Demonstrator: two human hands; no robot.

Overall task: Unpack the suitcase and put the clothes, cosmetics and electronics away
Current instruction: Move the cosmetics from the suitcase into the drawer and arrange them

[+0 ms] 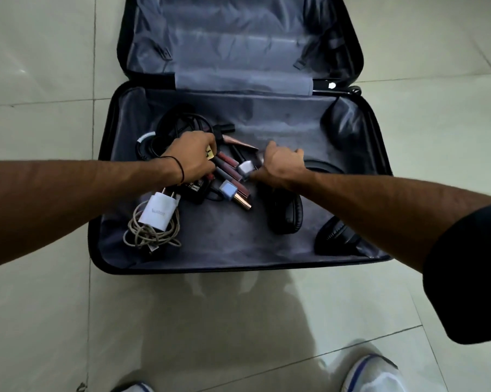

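White shoes (371,374) stand before the open suitcase (97,222) on the tiles.
Its lined near half holds lip-gloss tubes (231,176) lying slantwise, far-left to near-right, a white charger (158,213) and black headphones (286,210). The left hand (193,158) grips some of the tubes. The right hand (281,165) curls beside a silver cap, its hold unclear.

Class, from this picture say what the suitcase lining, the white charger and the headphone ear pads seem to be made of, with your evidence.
Suitcase lining: probably thin grey woven synthetic; it creases and has a faint sheen.
White charger: hard smooth plastic, with metal pins.
Headphone ear pads: black padded leather or leatherette, softly glossy and wrinkled.
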